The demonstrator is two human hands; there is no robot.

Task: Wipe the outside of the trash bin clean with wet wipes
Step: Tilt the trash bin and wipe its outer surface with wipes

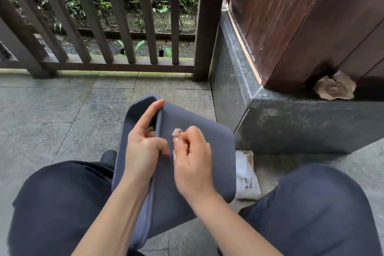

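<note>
A dark blue-grey trash bin [207, 151] lies tipped on its side between my knees, its opening facing left. My left hand [143, 143] grips the bin's rim, thumb on the outer wall and fingers reaching into the opening. My right hand [193, 164] holds a crumpled white wet wipe [176, 133] and presses it against the bin's upward-facing outer wall, close to the rim. Most of the wipe is hidden under my fingers.
A white pack of wet wipes [247, 181] lies on the stone floor right of the bin. A crumpled brown paper [335, 86] sits on the dark stone ledge [301, 122] by a wooden wall. A wooden railing [116, 27] stands ahead.
</note>
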